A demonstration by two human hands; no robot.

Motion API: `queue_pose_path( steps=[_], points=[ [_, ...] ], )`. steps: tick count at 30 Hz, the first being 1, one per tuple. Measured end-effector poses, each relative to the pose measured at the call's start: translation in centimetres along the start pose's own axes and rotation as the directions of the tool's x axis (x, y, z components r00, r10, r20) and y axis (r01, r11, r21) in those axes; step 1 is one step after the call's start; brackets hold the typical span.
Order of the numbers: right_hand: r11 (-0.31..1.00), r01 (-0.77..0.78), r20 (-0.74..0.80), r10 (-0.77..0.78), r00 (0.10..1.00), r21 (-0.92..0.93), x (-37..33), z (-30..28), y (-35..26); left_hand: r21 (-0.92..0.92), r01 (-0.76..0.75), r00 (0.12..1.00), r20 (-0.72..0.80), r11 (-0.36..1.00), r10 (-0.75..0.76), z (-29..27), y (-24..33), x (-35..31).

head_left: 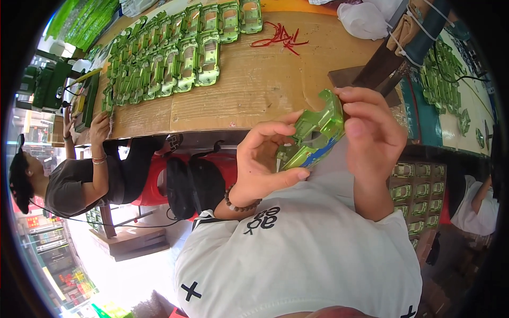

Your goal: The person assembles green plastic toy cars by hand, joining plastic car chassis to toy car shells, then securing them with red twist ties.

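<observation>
I hold a translucent green plastic toy car shell (318, 127) above my lap, just off the table's front edge. A blue patch shows on its lower side. My left hand (260, 159) grips its left end, thumb along the lower edge and fingers curled over the upper side. At the other end, my right hand (374, 130) has its fingertips and thumb against the shell's right edge. The shell is tilted, with wheel-arch cutouts facing up and left.
Rows of similar green shells (185, 58) cover the cardboard-topped table (238, 95). Red strips (281, 38) lie beyond my hands. A dark post (382, 63) rises at the right, near a white bag (363, 20). Another person (79, 175) works at the left; more shells (419, 196) fill a right-hand rack.
</observation>
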State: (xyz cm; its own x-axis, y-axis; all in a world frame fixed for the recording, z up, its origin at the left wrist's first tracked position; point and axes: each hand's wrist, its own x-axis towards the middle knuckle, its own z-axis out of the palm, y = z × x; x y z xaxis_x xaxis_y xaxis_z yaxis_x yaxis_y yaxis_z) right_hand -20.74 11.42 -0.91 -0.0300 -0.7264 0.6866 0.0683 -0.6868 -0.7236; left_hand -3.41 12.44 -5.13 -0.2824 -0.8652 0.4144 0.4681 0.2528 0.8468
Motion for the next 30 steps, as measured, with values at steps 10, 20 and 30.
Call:
queue_pose_path(
  steps=[10,20,30],
  points=[
    [0.973,0.159,0.01,-0.163,0.987,0.165,-0.4,-0.1,1.4,-0.02,-0.068,0.998,-0.004,0.997,0.068,0.2,-0.6,-0.2],
    [0.873,0.335,0.01,-0.354,0.935,-0.354,-1.0,1.1,1.5,-0.085,-0.026,1.0,-0.006,0.996,0.026,0.3,-0.9,-0.1],
    [0.866,0.318,-0.032,-0.357,0.934,-0.387,-1.4,1.0,2.5,-0.141,0.021,0.997,-0.071,0.99,-0.031,0.7,-1.3,-0.1]
  ],
)
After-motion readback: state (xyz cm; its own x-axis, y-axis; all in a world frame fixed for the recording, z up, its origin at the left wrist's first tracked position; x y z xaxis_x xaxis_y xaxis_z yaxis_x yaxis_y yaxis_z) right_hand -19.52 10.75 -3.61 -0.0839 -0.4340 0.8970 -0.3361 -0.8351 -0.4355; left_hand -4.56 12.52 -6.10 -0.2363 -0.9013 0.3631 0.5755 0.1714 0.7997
